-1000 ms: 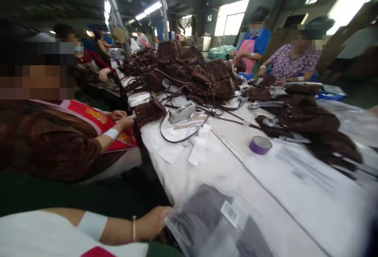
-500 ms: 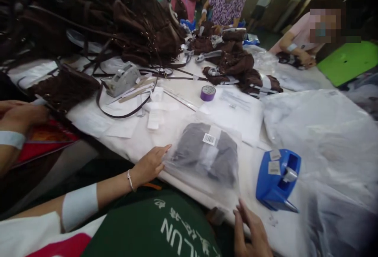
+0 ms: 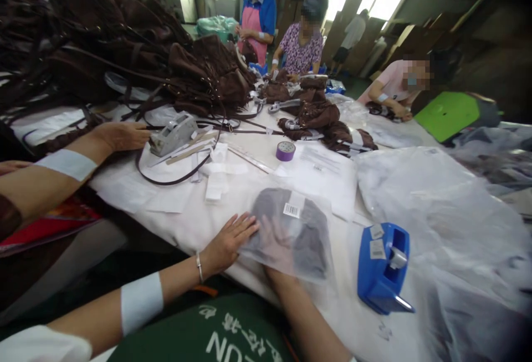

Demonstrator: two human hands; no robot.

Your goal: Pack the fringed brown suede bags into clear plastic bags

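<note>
A clear plastic bag lies on the table in front of me, with a dark grey folded article inside. A white barcode label shows near its top. My left hand rests at the bag's left edge, fingers stretched out and fingertips on the film. Through the cloudy film I see my right hand, which reaches in from the near side with its fingers spread beside the grey article. To the right stands a blue tape dispenser.
A purple tape roll and printed sheets lie beyond the bag. A grey tape dispenser stands at left, near a co-worker's hand. Brown handbags are heaped behind. Large plastic bags cover the right side.
My right hand has moved from the table's near edge into the plastic bag. My left hand now reaches further onto the bag's edge. The co-worker's hand at left has stretched toward the grey dispenser.
</note>
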